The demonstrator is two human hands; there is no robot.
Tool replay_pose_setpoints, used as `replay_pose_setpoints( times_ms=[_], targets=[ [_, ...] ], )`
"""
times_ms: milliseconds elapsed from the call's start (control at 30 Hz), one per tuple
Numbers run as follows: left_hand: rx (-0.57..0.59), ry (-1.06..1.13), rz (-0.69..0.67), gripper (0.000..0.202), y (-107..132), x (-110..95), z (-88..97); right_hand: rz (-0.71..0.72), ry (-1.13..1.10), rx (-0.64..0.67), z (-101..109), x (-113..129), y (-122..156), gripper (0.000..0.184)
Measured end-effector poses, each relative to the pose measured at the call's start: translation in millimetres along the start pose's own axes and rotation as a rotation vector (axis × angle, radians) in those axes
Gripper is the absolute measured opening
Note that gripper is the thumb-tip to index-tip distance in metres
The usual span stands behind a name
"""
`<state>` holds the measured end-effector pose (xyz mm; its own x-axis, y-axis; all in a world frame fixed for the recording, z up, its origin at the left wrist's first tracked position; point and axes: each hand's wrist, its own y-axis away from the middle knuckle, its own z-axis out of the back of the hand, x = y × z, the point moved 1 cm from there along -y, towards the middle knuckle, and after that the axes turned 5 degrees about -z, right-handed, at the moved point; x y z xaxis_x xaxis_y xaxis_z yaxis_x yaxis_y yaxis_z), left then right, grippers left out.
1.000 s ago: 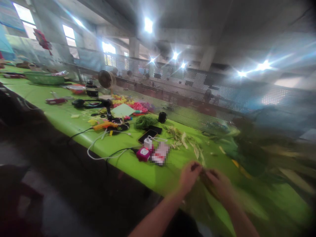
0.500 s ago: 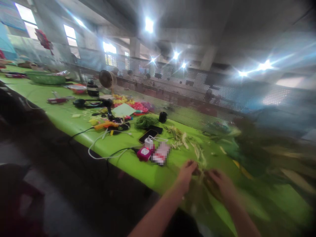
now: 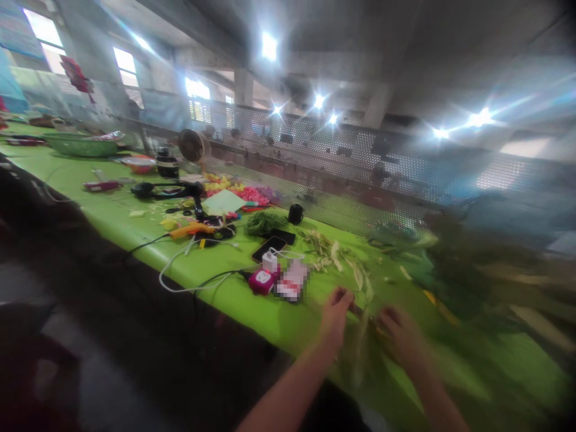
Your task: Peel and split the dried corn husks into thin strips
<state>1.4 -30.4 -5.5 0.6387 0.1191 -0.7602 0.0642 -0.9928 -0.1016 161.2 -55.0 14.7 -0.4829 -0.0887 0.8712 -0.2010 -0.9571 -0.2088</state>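
Near the front edge of the green table, my left hand (image 3: 336, 312) is closed, its fingertips pinched on a thin brownish stem-like piece (image 3: 357, 309). My right hand (image 3: 398, 327) is curled a little to the right, at the other end of that piece. Blur hides most of what its fingers grip. A pale, long leaf-like strip (image 3: 362, 336) hangs down between the two hands. Beyond them lie dried, pale leafy scraps (image 3: 335, 255) scattered on the table.
Left of my hands are a pink power block (image 3: 263, 280) with a white charger (image 3: 270, 261), a phone (image 3: 269, 248) and a pixelated packet (image 3: 293, 281). Farther off sit an orange glue gun (image 3: 193, 229), green fibre (image 3: 265, 222) and a green basin (image 3: 83, 144). Blurred greenery (image 3: 472, 270) stands right.
My left hand has shifted slightly left and up, widening the gap between the hands. The thin piece between them shows more plainly. The view has moved a little.
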Motion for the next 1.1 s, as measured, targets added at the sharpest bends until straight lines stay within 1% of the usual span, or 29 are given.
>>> replay_pose_setpoints(
  times_ms=[67, 200, 333, 433, 533, 633, 700, 800, 900, 1100],
  targets=[
    [0.011, -0.027, 0.001, 0.037, -0.4, -3.1, -0.3, 0.020, 0.018, 0.002, -1.0, 1.4, 1.0, 0.025],
    [0.051, -0.073, 0.026, 0.034, 2.8, -7.5, -6.3, 0.050, 0.062, 0.005, -2.6, 4.3, 4.4, 0.041],
    [0.106, -0.077, 0.047, 0.036, 9.2, -7.4, -14.9, 0.063, 0.072, 0.018, -6.9, 8.8, 5.7, 0.036],
    [0.172, -0.068, 0.055, 0.038, 11.5, -6.2, -18.2, 0.056, 0.050, 0.017, -10.6, 13.9, 5.7, 0.031],
    [0.209, -0.071, 0.064, 0.040, 9.6, -3.7, -16.7, 0.032, 0.008, 0.006, -11.7, 20.1, 5.4, 0.026],
    [0.136, -0.114, 0.086, 0.037, 5.0, 1.6, -9.9, -0.002, -0.054, -0.001, -9.2, 24.8, 4.5, 0.026],
    [0.117, -0.149, 0.136, 0.035, 2.6, 7.0, -5.1, -0.030, -0.106, 0.005, -6.6, 25.3, 4.0, 0.028],
    [0.181, -0.179, 0.246, 0.035, 0.6, 15.9, -1.8, -0.093, -0.181, 0.041, -3.9, 21.6, 2.9, 0.032],
    [0.232, -0.173, 0.322, 0.040, -2.4, 21.5, -3.8, -0.146, -0.232, 0.079, -3.1, 16.3, 0.5, 0.034],
    [0.281, -0.170, 0.346, 0.040, -13.9, 18.6, -8.8, -0.170, -0.264, 0.090, -0.7, 10.2, -5.7, 0.037]
  ],
)
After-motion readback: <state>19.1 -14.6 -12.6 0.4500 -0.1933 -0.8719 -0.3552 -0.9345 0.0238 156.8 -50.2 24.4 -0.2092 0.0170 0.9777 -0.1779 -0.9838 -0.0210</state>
